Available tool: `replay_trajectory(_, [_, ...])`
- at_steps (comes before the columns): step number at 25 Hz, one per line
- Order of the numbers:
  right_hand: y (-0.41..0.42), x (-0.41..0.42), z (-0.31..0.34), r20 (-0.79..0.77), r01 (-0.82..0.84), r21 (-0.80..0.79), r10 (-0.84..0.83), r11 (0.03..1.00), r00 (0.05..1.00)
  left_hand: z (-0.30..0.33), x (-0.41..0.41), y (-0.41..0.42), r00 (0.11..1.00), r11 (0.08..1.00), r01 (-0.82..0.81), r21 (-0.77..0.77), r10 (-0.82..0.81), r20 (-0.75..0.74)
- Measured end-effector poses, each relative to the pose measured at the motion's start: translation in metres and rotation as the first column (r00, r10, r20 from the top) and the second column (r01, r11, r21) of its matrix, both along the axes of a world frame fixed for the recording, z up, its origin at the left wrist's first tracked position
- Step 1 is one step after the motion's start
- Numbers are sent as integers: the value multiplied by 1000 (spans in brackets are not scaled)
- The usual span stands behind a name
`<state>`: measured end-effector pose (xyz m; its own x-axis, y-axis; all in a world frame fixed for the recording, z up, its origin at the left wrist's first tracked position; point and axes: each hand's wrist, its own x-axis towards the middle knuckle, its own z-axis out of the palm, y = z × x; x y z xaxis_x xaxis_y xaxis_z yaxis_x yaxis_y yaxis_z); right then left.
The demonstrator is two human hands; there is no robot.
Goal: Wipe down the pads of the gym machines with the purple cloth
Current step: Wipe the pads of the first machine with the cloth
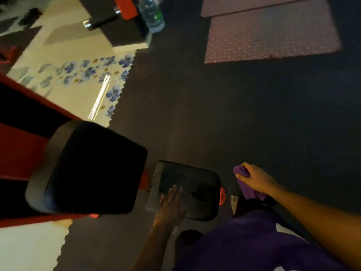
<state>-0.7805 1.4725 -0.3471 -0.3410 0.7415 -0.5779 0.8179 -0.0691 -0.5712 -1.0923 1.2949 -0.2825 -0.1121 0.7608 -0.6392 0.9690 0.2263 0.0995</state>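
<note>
The dark rubber floor (pixel 234 114) is filling most of the view, with two pinkish mats (pixel 271 34) lying at its far side and a water bottle (pixel 152 14) standing near the tiled patch. A red machine frame (pixel 21 149) is running along the left, carrying a large black pad (pixel 93 169) that is tilting toward the camera. Just right of it, a smaller grey-edged pad (pixel 187 190) is sitting lower down, its long axis running left to right. The left hand (pixel 172 206) is resting flat on this small pad, fingers spread and gripping nothing. The right hand (pixel 254 178) is hanging just off the pad's right edge, fingers closed round the bunched purple cloth (pixel 248 184), which is trailing below the fist. The cloth is lying to the right of the small pad, so the right hand looks nearest for the coming wipe, sweeping leftward.
</note>
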Motion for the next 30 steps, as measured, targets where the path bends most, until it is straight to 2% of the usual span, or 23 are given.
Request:
replay_trajectory(4, [-31,7,1,-18,266,66,-265,962,964,-21,-22,25,985,984,175,27,-175,-4])
replay_trajectory(7, [-52,-8,-6,-78,397,155,-389,905,918,-46,-46,38,944,943,330,55,-330,-5])
replay_trajectory(9, [-56,-38,-14,-141,435,206,-413,876,900,-67,-61,45,904,903,427,52,-428,7])
replay_trajectory(11, [-53,-79,-37,-212,408,295,-358,864,910,-87,-71,52,854,854,519,-37,-520,-2])
replay_trajectory(13, [-60,-120,-64,-197,352,326,-301,877,933,-101,-76,54,825,823,561,-92,-564,-15])
replay_trajectory(16, [-116,-141,-90,-80,424,329,-422,844,903,-109,-77,52,818,810,570,-138,-575,5])
replay_trajectory(21, [-251,-153,-92,-206,651,281,-618,705,759,-109,-74,51,808,793,583,-179,-589,21])
replay_trajectory(24, [-199,-159,-98,-203,690,271,-661,671,723,-106,-71,52,807,787,582,-204,-589,28])
replay_trajectory(27, [-98,-143,-98,-203,580,304,-543,756,815,-107,-71,53,807,784,580,-222,-590,25])
replay_trajectory(30, [-93,-135,-100,-252,585,294,-529,756,810,-107,-72,53,805,781,583,-223,-592,33])
